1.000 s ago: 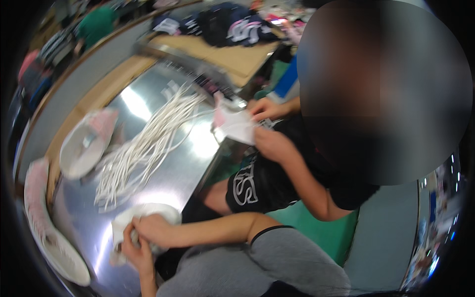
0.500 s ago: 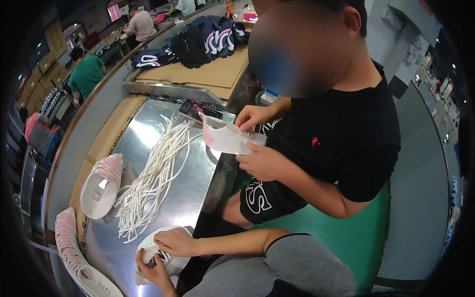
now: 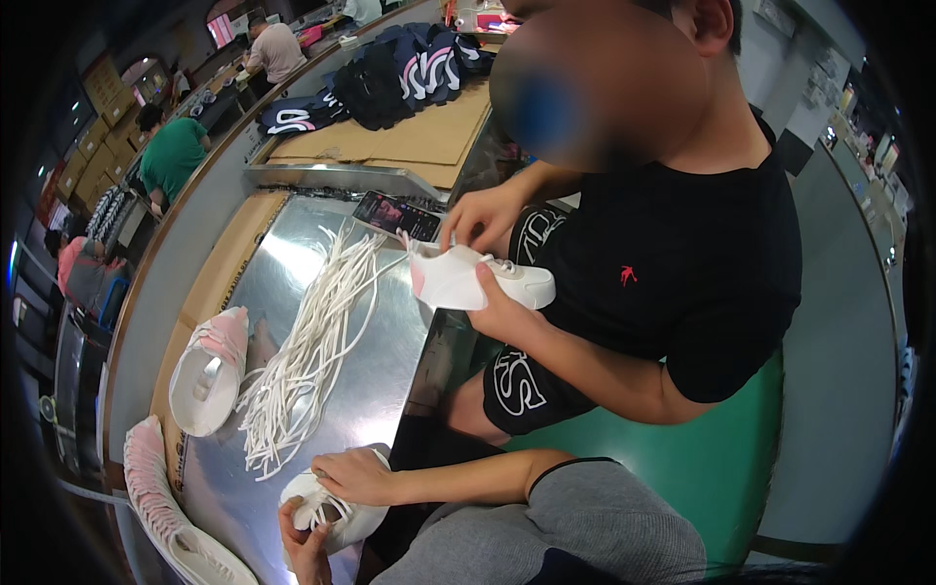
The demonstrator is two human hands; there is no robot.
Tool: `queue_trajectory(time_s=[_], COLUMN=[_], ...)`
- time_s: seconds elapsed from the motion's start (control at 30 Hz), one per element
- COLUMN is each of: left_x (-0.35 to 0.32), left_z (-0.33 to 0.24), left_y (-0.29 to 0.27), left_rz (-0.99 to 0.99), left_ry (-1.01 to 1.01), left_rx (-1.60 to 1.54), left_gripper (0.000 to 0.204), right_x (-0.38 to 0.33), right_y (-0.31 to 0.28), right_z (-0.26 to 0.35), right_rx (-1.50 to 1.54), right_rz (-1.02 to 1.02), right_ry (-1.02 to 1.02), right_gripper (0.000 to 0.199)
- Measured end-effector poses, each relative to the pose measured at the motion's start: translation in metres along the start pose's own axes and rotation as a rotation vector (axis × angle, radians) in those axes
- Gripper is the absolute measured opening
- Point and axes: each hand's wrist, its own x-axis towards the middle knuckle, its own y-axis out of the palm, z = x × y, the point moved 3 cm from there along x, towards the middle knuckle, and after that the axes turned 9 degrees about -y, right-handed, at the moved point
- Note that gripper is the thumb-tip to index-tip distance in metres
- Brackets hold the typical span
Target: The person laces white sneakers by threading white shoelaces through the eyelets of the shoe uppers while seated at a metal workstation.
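A white sneaker (image 3: 366, 526) is at the near edge of the metal table, with white lacing across its opening. My left hand (image 3: 306, 554) is closed round its near side, fingers and thumb by the lace. My right hand (image 3: 359, 478) lies over the far side, its fingertips pinched at the lacing; the shoelace (image 3: 318, 511) shows between the hands. Beyond my hands lies a long bundle of white shoelaces (image 3: 312, 351). To its left stands a white sneaker with a pink tongue (image 3: 207, 385), laces crossed at the front.
A row of nested pink-and-white shoes (image 3: 156, 487) lines the table's left edge. Opposite, a co-worker in black holds another white sneaker (image 3: 453, 278). A phone (image 3: 395, 214) lies near it. Dark shoe uppers (image 3: 400, 78) are piled on cardboard (image 3: 380, 156) behind a metal rail (image 3: 341, 177).
My left fingers have shifted along the sneaker, and its lacing shows more between my hands. The co-worker has turned and moved their sneaker slightly right, with a hand now across its side.
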Motion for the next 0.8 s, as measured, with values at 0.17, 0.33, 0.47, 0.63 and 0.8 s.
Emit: queue_trajectory(time_s=[0.17, 0.33, 0.47, 0.63, 0.8], left_x=[0.029, 0.029, 0.026, 0.030, 0.028], left_z=[0.027, 0.011, 0.015, 0.019, 0.020], left_y=[-0.039, -0.010, -0.020, -0.028, -0.027], left_rz=[-0.138, -0.200, -0.214, -0.141, -0.190], left_ry=[-0.278, -0.191, -0.222, -0.307, -0.241], left_rx=[0.164, 0.214, 0.168, 0.149, 0.136], left_gripper=[0.069, 0.061, 0.061, 0.060, 0.058], right_x=[0.005, 0.001, 0.002, -0.002, 0.002], right_y=[-0.023, -0.005, -0.006, 0.006, 0.002], right_z=[0.008, 0.014, 0.012, 0.002, 0.007], right_rx=[0.305, 0.137, 0.092, 0.035, 0.082], right_rz=[-0.052, 0.076, 0.135, 0.045, 0.030], right_ry=[0.062, -0.312, -0.396, -0.465, -0.399], right_gripper=[0.017, 0.018, 0.012, 0.010, 0.009])
